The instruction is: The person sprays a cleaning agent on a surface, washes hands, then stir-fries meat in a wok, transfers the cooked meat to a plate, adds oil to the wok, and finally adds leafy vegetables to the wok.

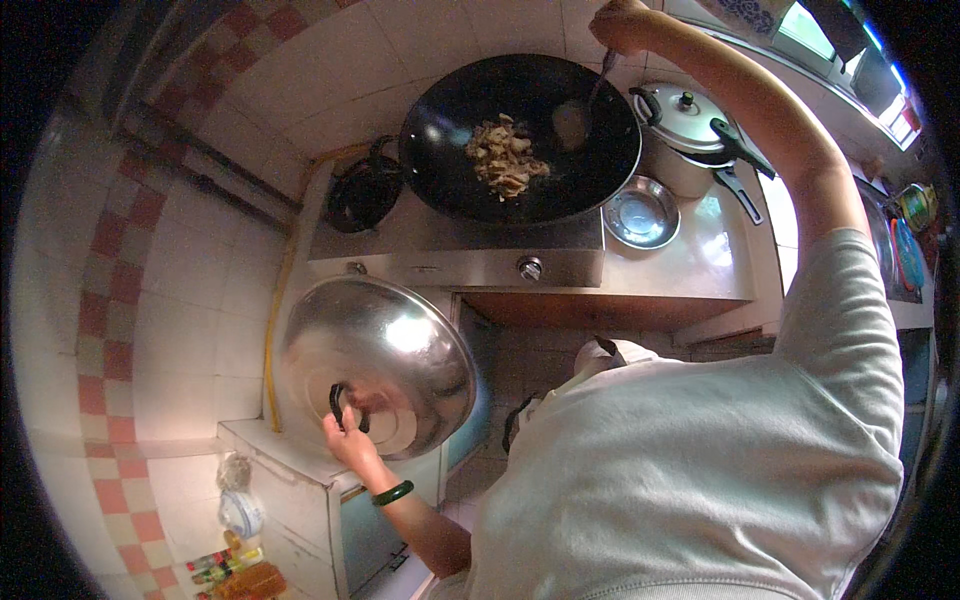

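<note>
A large black wok (pixel 450 180) stands on the gas stove, with a heap of light brown food pieces (pixel 506 157) in its middle. My right hand (pixel 621 26), beyond the wok's far right rim, is closed round the handle of a spatula (pixel 571 124), whose blade rests inside the wok to the right of the food. At the lower left, my left hand (pixel 352 442) grips the black handle of a large domed metal lid (pixel 375 330). The lid is tilted, its outer side facing up, in front of the stove's left part. A dark green bangle is on my left wrist.
A pressure cooker (pixel 686 120) stands right of the wok, with a shallow metal bowl (pixel 643 212) nearer on the counter (pixel 705 270). A dark pan-like item (pixel 364 195) sits on the stove's left side. The stove knob (pixel 529 268) faces me. Bottles (pixel 225 566) stand at the lower left.
</note>
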The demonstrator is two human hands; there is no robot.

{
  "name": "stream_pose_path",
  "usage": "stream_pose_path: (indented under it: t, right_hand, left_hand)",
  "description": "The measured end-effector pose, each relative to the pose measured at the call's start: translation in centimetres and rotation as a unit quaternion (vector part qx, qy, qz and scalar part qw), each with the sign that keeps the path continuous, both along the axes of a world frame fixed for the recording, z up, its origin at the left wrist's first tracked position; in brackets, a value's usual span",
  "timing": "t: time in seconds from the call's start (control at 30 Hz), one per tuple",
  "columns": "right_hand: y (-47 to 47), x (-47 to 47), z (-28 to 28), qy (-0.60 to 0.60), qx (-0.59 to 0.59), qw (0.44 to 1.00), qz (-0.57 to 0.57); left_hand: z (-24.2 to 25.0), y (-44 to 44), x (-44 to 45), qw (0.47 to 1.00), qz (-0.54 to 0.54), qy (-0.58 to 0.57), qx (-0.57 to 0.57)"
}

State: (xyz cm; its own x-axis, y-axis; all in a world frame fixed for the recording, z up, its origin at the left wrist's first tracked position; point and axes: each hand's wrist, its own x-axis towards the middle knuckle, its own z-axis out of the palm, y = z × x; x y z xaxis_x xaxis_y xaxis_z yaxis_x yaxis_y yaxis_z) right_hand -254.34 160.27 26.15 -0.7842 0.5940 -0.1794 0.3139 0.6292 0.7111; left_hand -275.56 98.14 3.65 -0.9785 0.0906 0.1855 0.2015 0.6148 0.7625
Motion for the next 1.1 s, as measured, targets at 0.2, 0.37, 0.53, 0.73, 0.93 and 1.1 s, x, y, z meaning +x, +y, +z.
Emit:
stream_pose_path:
  t: [0.2,0.37,0.53,0.73,0.93,1.1]
  right_hand:
    - [1.3,-6.1,-4.4,0.116,0.047,0.984,0.127]
    - [0.4,-6.7,-5.0,0.189,0.009,0.949,0.252]
    - [-3.4,-1.6,0.1,0.18,0.001,0.862,0.474]
    - [-8.6,1.8,2.8,0.114,0.015,0.911,0.395]
    - [-10.8,0.0,-1.5,0.089,0.018,0.975,0.204]
    - [-10.7,0.1,-0.5,0.086,0.038,0.984,0.152]
  left_hand:
    - [0.8,0.1,0.1,0.999,-0.011,-0.038,-0.006]
    - [0.3,0.1,0.2,1.0,-0.003,-0.02,0.0]
    - [0.0,0.2,0.5,1.0,-0.003,-0.009,-0.01]
    - [0.3,0.7,0.5,1.0,-0.011,-0.015,0.014]
    - [0.6,1.3,0.3,0.999,-0.034,-0.017,0.01]
    - [0.5,1.6,-0.2,0.999,-0.027,-0.033,0.009]
